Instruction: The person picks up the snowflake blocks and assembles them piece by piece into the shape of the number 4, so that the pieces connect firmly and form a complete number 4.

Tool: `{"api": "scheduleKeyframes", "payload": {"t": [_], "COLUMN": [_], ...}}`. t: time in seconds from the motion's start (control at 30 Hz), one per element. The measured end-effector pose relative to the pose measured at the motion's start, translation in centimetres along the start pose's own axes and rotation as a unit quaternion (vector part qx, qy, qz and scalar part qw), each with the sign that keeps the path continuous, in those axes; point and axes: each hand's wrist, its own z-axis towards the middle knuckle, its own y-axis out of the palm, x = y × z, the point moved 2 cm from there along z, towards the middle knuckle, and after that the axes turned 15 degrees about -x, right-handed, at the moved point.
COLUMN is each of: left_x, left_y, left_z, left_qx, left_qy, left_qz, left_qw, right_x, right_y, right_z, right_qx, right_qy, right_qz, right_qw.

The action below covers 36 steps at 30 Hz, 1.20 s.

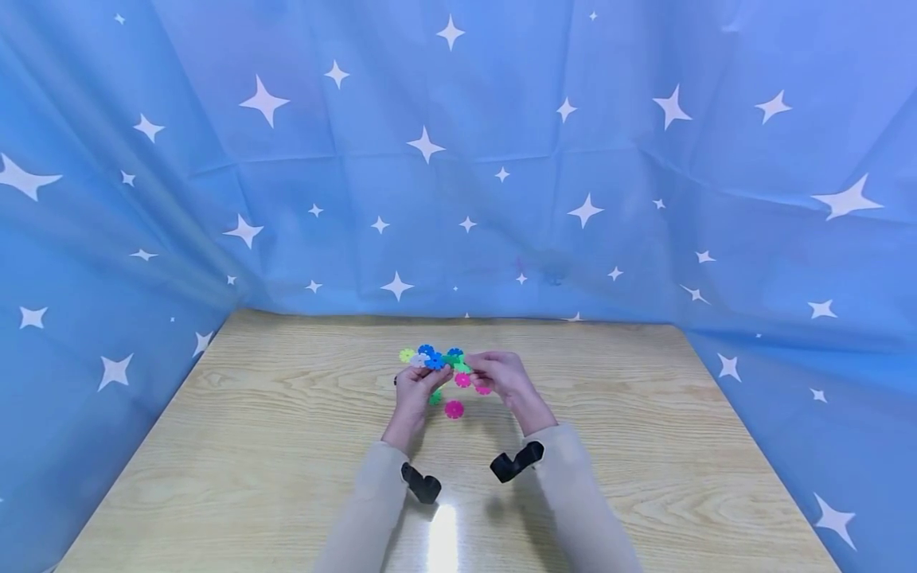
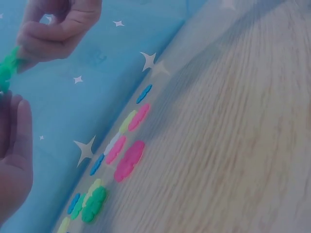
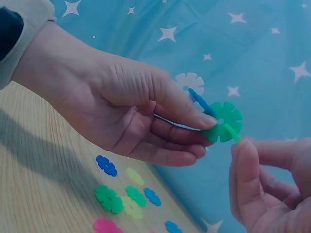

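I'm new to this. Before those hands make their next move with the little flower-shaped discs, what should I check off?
1. Left hand steadies the green disc: ok, thumb and fingers grip it.
2. Right hand has the lighter green piece: ok, pinched and seen edge-on.
3. Those two pieces meet: ok, they appear to touch in the right wrist view.
4. Their slots are fully pushed together: cannot tell, too small.
5. The blue disc and white disc sit firmly: cannot tell.
6. Spares remain: ok, a pink disc and others lie on the table.
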Motion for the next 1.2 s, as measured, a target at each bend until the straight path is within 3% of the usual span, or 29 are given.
{"api": "scheduleKeyframes", "payload": {"t": [0.2,0.37,0.6,0.77,0.93,1.2], "left_x": [0.2,0.6,1.3,1.6,1.8,2.1], "left_y": [-0.1,-0.5,-1.1,-1.5,-1.5,-1.6], "left_z": [-0.1,-0.2,-0.3,-0.2,-0.1,0.0], "left_qx": [0.018,0.035,0.036,0.035,0.039,0.046], "left_qy": [0.015,0.021,0.031,0.034,0.033,0.027], "left_qz": [0.001,0.001,0.002,0.011,0.021,0.027], "left_qw": [0.9997,0.9992,0.9989,0.9988,0.9985,0.9982], "right_x": [0.2,0.9,2.6,3.3,4.0,4.6], "right_y": [0.1,-1.2,-4.5,-6.6,-8.1,-9.3], "right_z": [0.2,0.7,1.9,2.8,3.4,4.1], "right_qx": [-0.005,-0.001,0.051,0.101,0.143,0.141], "right_qy": [-0.007,-0.016,-0.018,-0.012,0.002,0.011], "right_qz": [0.009,0.015,-0.066,-0.144,-0.222,-0.29], "right_qw": [0.9999,0.9998,0.9964,0.9844,0.9644,0.9465]}}
